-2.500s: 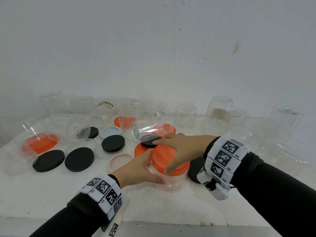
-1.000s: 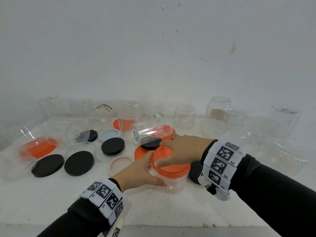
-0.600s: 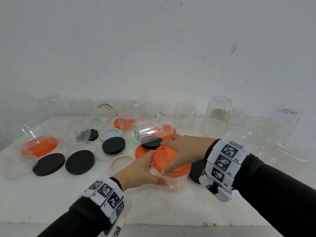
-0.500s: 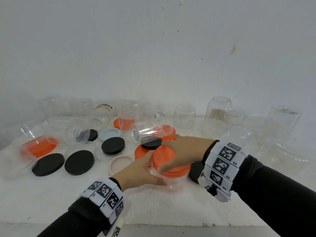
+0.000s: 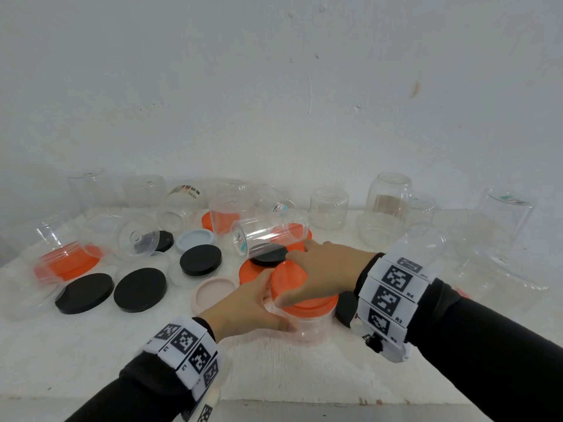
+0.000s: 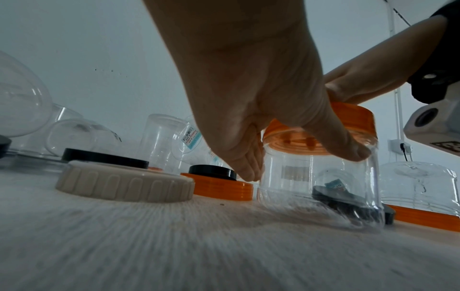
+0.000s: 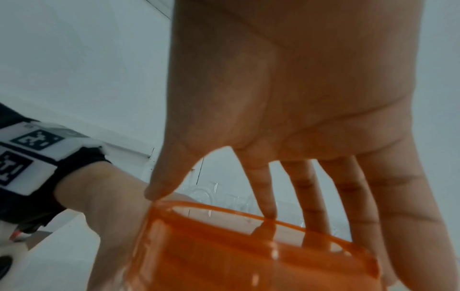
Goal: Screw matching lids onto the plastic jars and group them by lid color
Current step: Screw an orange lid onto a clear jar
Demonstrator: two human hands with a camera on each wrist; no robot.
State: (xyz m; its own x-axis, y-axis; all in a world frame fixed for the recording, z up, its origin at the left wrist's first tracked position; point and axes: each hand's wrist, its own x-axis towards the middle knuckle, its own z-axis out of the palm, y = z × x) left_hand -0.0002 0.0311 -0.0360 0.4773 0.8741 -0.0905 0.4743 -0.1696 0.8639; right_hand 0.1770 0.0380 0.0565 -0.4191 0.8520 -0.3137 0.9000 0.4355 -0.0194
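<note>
A small clear jar (image 5: 307, 328) stands upright near the table's front, capped by an orange lid (image 5: 288, 280). My left hand (image 5: 253, 303) wraps the jar's body from the left, thumb across its front; the left wrist view shows that jar (image 6: 321, 187) held under the lid (image 6: 348, 116). From above, my right hand (image 5: 320, 275) covers the lid, thumb on its near rim and fingers over the far side. In the right wrist view the right hand's fingers (image 7: 263, 189) reach down around the orange lid (image 7: 248, 246).
Loose lids lie left of the jar: two large black ones (image 5: 140, 289), a smaller black one (image 5: 200, 259), a beige one (image 5: 213, 295), a pale blue one (image 5: 195, 239), an orange one (image 5: 251, 269). Several clear jars (image 5: 329, 207) stand or lie along the wall (image 5: 274, 86). The table's front edge (image 5: 304, 402) is close.
My right hand has shifted slightly on the orange lid, wrist swinging a little back and forth, while the left hand has kept holding the jar in the same spot.
</note>
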